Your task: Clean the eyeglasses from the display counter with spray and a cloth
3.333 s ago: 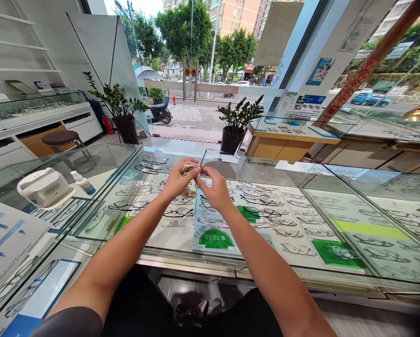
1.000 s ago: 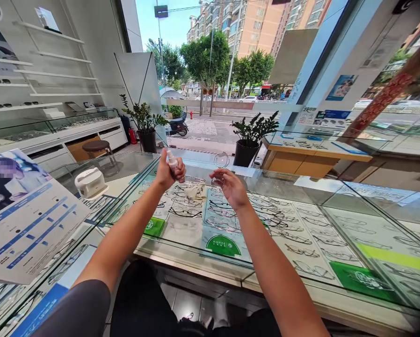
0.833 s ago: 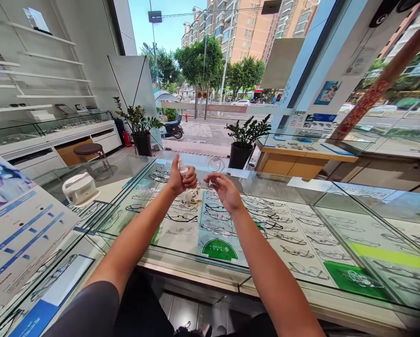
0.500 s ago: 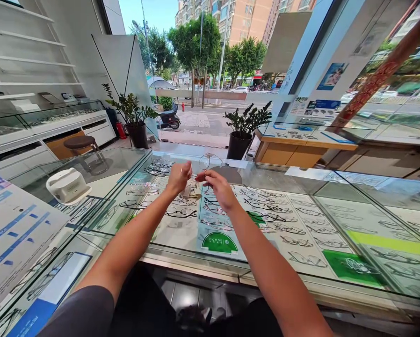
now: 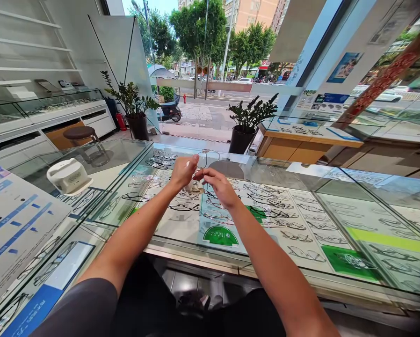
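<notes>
Above the glass counter, my two hands are close together at a pair of thin-rimmed glasses (image 5: 213, 151). My left hand (image 5: 184, 172) is closed, its thumb and fingers pinching the left side of the frame. My right hand (image 5: 221, 187) has its fingers bent and pinched at the lower part of the glasses; its thumb is mostly hidden. Just under my left hand shows a small pale, crumpled-looking thing (image 5: 189, 189), too small to make out. Below lie rows of eyeglasses (image 5: 184, 206) inside the glass display counter (image 5: 252, 256).
A green semicircular card (image 5: 220, 236) lies in the counter, with another green card (image 5: 348, 262) to the right. A white plastic device (image 5: 68, 176) and a printed board (image 5: 18, 229) stand at left. Beyond are a stool (image 5: 79, 133) and potted plants (image 5: 243, 135).
My hands have drawn closer together around the glasses, my left hand shifting slightly right and up to meet the frame. The view has tipped slightly downward.
</notes>
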`<state>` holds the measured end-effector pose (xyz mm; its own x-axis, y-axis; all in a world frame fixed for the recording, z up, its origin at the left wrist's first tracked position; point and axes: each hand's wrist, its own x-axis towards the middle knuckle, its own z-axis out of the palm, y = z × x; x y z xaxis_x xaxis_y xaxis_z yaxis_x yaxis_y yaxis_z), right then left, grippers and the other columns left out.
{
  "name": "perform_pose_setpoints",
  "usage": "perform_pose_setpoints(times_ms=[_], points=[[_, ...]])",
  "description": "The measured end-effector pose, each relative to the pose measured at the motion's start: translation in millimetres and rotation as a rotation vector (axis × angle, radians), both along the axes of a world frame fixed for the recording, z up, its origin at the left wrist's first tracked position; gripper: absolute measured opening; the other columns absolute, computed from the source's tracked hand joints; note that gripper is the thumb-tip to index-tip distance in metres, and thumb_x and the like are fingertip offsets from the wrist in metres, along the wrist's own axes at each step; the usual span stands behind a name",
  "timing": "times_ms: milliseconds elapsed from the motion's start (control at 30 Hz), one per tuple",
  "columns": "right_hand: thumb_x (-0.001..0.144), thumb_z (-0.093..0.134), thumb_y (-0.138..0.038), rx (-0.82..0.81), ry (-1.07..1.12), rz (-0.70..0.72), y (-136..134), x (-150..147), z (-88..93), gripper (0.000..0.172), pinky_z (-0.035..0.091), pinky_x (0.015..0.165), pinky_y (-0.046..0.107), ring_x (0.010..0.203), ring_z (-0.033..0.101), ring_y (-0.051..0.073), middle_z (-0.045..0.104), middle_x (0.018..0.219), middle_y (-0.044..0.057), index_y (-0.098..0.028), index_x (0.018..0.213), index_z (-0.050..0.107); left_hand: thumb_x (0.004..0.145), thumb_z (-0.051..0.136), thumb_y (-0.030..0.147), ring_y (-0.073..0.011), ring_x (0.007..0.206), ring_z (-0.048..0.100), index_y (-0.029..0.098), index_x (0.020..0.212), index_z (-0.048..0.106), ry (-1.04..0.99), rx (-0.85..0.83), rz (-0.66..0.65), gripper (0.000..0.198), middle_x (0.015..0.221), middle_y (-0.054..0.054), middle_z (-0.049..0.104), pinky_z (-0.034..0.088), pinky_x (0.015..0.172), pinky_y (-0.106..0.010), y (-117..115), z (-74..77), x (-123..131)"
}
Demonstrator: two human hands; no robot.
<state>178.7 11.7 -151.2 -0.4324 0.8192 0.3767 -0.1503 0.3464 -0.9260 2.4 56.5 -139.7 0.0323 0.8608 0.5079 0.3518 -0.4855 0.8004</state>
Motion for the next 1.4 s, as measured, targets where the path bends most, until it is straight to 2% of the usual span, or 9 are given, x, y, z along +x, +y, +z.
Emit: perform_pose_setpoints(times_ms=[200, 367, 633, 833, 933, 1033, 1133, 1233, 1400], points=[[0.094, 0.065, -0.042, -0.080, 0.132, -0.050, 2.7, 5.0, 3.5, 0.024, 0.055, 0.098, 0.043, 0.112, 0.071, 0.027, 0.080, 0.113, 0.006, -0.027, 0.106, 0.077, 0.092, 0.034, 0.089, -0.0147, 0.051, 0.042, 0.023, 0.047, 0.044, -0.005, 0.014, -0.054, 0.081, 0.047, -0.001, 0.043, 0.033, 0.061, -0.035, -3.2, -1.0, -0.2], [0.092, 0.070, -0.041, -0.137, 0.326, -0.088, 7.5, 10.4, 6.9, 0.020, 0.054, 0.086, 0.036, 0.109, 0.069, 0.024, 0.079, 0.111, 0.004, -0.029, 0.104, 0.080, 0.094, 0.044, 0.084, -0.0125, 0.051, 0.033, 0.022, 0.053, 0.041, 0.120, 0.008, -0.227, 0.074, 0.051, 0.001, 0.039, 0.021, 0.057, -0.033, -6.4, -10.8, 2.6], [0.090, 0.074, -0.042, -0.172, 0.372, -0.061, 6.9, 7.2, 6.4, 0.019, 0.052, 0.082, 0.034, 0.110, 0.067, 0.024, 0.078, 0.113, 0.004, -0.030, 0.102, 0.081, 0.093, 0.046, 0.084, -0.0128, 0.052, 0.032, 0.022, 0.052, 0.039, 0.136, 0.021, -0.212, 0.075, 0.050, 0.002, 0.036, 0.020, 0.056, -0.033, -9.8, -12.8, 6.1], [0.089, 0.073, -0.046, -0.178, 0.401, -0.073, 7.5, 11.6, 11.1, 0.024, 0.051, 0.084, 0.036, 0.106, 0.068, 0.024, 0.080, 0.110, 0.005, -0.030, 0.105, 0.079, 0.094, 0.045, 0.086, -0.0131, 0.050, 0.037, 0.022, 0.051, 0.044, -0.077, 0.054, -0.199, 0.077, 0.049, 0.001, 0.040, 0.027, 0.056, -0.032, -19.8, -1.4, -3.2], [0.089, 0.073, -0.044, -0.186, 0.416, -0.086, 8.8, 14.3, 12.5, 0.023, 0.051, 0.084, 0.036, 0.105, 0.068, 0.023, 0.080, 0.112, 0.005, -0.029, 0.105, 0.079, 0.098, 0.048, 0.076, -0.0152, 0.056, 0.046, 0.022, 0.060, 0.053, -0.194, 0.124, -0.082, 0.066, 0.055, 0.000, 0.048, 0.037, 0.062, -0.032, -17.2, 3.3, -38.7], [0.090, 0.072, -0.042, -0.176, 0.421, -0.078, 11.1, 16.3, 11.7, 0.021, 0.051, 0.082, 0.035, 0.103, 0.069, 0.022, 0.081, 0.111, 0.005, -0.029, 0.105, 0.080, 0.090, 0.066, 0.050, -0.0178, 0.075, 0.056, 0.022, 0.082, 0.059, -0.206, 0.171, 0.172, 0.030, 0.077, -0.001, 0.062, 0.046, 0.077, -0.032, -7.2, 1.7, -98.2], [0.090, 0.071, -0.041, -0.175, 0.418, -0.087, 14.4, 17.4, 9.2, 0.020, 0.050, 0.081, 0.034, 0.102, 0.069, 0.021, 0.081, 0.110, 0.004, -0.030, 0.104, 0.081, 0.087, 0.063, 0.029, -0.0216, 0.093, 0.060, 0.022, 0.093, 0.058, -0.159, 0.050, 0.480, 0.010, 0.096, -0.004, 0.064, 0.050, 0.090, -0.034, 1.7, -5.2, -164.5], [0.091, 0.071, -0.041, -0.176, 0.410, -0.099, 17.1, 17.8, 7.1, 0.019, 0.051, 0.081, 0.034, 0.100, 0.070, 0.021, 0.081, 0.109, 0.004, -0.031, 0.103, 0.081, 0.089, 0.060, 0.020, -0.0255, 0.117, 0.060, 0.022, 0.104, 0.057, 0.023, -0.067, 0.726, 0.016, 0.118, -0.009, 0.062, 0.048, 0.108, -0.038, 0.6, -14.1, -216.4], [0.092, 0.071, -0.039, -0.179, 0.396, -0.090, 17.3, 18.5, 7.0, 0.018, 0.052, 0.080, 0.033, 0.100, 0.071, 0.020, 0.082, 0.109, 0.004, -0.030, 0.103, 0.082, 0.094, 0.062, 0.025, -0.0283, 0.110, 0.063, 0.021, 0.112, 0.057, 0.136, -0.157, 0.799, 0.019, 0.114, -0.011, 0.068, 0.048, 0.108, -0.042, -15.6, -27.6, -257.9]])
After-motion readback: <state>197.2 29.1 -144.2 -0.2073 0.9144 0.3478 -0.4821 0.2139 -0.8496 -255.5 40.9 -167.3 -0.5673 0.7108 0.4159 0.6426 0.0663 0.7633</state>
